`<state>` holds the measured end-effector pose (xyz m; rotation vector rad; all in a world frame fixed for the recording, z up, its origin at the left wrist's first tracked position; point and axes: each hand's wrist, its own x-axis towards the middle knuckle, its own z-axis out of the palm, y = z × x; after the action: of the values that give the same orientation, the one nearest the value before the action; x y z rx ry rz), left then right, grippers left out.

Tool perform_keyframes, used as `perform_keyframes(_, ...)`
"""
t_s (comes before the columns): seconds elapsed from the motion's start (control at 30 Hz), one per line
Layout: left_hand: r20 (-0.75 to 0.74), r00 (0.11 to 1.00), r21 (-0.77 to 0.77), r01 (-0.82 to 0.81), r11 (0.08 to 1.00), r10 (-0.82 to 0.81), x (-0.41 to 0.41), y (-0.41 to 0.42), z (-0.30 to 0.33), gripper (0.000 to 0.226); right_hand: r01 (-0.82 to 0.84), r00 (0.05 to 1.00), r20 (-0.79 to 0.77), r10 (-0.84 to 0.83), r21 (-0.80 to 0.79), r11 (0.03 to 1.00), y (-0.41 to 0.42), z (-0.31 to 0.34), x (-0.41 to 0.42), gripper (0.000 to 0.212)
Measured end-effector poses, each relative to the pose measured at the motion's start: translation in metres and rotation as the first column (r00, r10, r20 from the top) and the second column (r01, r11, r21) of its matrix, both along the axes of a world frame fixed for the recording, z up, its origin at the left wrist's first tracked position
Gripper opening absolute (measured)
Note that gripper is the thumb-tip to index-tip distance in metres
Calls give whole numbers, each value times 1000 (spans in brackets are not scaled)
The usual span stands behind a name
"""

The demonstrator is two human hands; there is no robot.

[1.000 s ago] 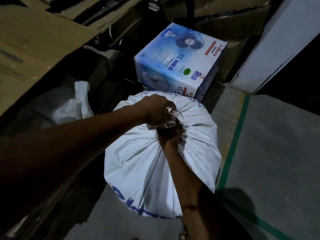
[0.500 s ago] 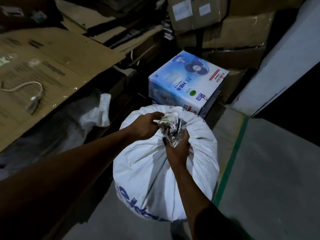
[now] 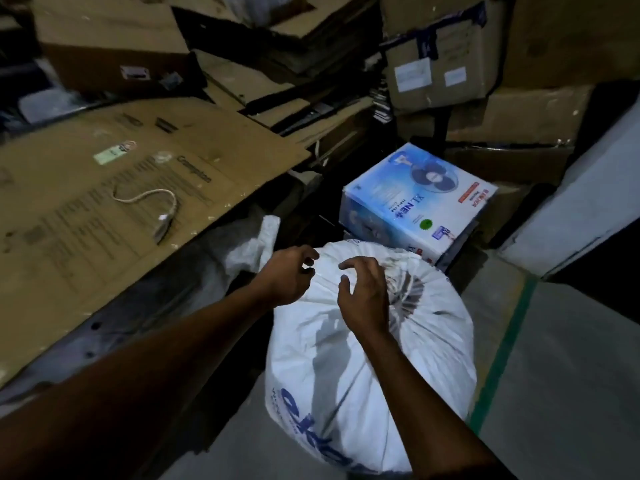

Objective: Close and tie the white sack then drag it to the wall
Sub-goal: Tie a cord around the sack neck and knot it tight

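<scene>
White sack (image 3: 346, 358) — mouth bunched, hands (image 3: 287, 275) above

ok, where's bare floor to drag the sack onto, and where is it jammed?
Free: grey floor right of the sack, across the green line, up to the wall. Also a floor strip at the sack's near left. Crowded: fan box close behind the sack, cartons stacked beyond, cardboard sheet and a plastic bag on the left.

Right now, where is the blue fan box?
In the head view the blue fan box sits on the floor just beyond the white sack, right of centre, below the stacked cardboard cartons.
</scene>
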<state>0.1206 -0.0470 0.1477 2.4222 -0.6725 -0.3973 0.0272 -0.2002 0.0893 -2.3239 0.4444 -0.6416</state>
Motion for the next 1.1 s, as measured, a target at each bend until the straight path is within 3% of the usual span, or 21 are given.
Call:
perform_keyframes(0.17,58,987,39,-153,987,150,36,67,-3,36,-75,996,-43,75,-3,997,41,7,35,24)
perform_keyframes(0.27,78,975,14,-209,978,207,58,106,-12,50,-116,993,-32,116,5,993,67,8,54,23)
perform_keyframes(0.43,110,951,74,-298,952,290,88,154,-22,43,-204,978,-50,202,-36,978,104,6,90,26)
perform_keyframes(0.57,175,931,103,-339,935,319,108,191,-31,39,-288,938,-206,280,-14,957,128,-5,111,41)
perform_keyframes(0.67,221,903,157,-406,900,368,124,212,-38,53,-359,880,-324,347,26,933,141,-14,119,46)
perform_keyframes(0.83,101,906,285,-423,860,411,153,231,-56,71,-411,844,-361,397,42,911,151,-26,119,44)
perform_keyframes(0.9,37,911,293,-403,867,411,163,236,-62,63,-418,840,-355,410,56,907,151,-30,118,43)
perform_keyframes(0.97,22,922,252,-380,890,387,165,238,-64,41,-432,837,-341,427,67,899,151,-32,115,40)
perform_keyframes(1.1,175,923,75,-360,930,343,154,236,-64,19,-456,840,-306,448,47,889,151,-31,110,41)
